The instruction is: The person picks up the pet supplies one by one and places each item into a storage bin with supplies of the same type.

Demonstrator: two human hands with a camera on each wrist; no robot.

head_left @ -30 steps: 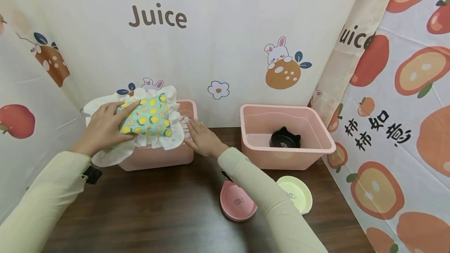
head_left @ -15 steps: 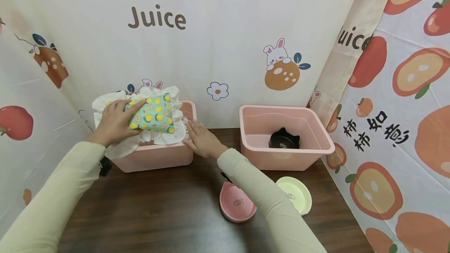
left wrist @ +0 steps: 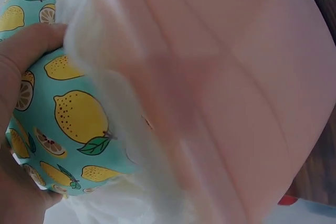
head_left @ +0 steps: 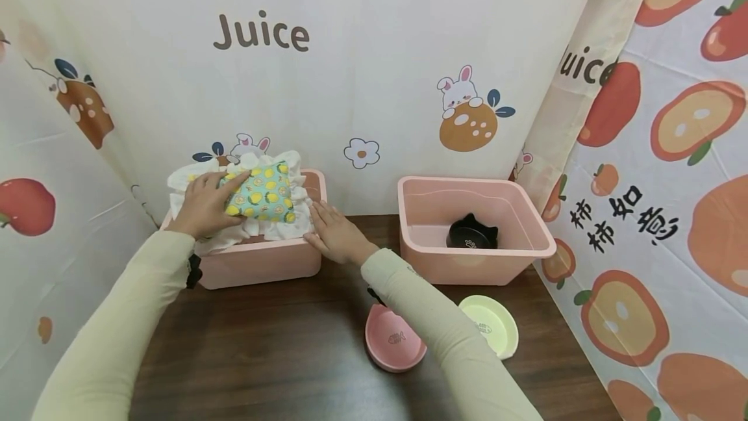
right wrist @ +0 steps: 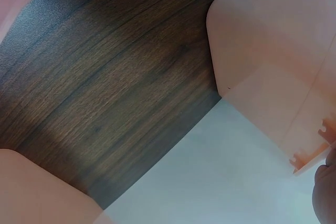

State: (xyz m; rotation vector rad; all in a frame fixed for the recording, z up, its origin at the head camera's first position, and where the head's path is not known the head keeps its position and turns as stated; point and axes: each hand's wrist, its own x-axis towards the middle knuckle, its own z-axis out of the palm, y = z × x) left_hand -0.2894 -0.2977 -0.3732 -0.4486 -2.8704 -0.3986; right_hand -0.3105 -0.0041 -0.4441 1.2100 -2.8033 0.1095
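Observation:
My left hand (head_left: 204, 206) grips a teal cloth piece (head_left: 265, 193) with a lemon print and white ruffles; its exact kind is unclear. The bundle lies over the opening of the left pink bin (head_left: 263, 268), some of its frill across the front rim. Up close in the left wrist view, thumb and fingers squeeze the lemon-print cloth (left wrist: 79, 114) beside the bin wall. At that bin's right end, my right hand (head_left: 339, 232) rests on the rim with fingers extended, next to the ruffle. The right wrist view catches just a bit of this hand, at its right edge.
A second pink bin (head_left: 479, 268) stands to the right with a black cat-eared bowl (head_left: 473, 232) inside. In front of it, on the dark wooden table (head_left: 263, 356), sit a pink bowl (head_left: 394, 340) and a pale green bowl (head_left: 493, 323), partly behind the right forearm.
My left hand has moved right and slightly down with the ruffled lemon-print cloth, which now sits more over the left bin. The right hand stays at the rim.

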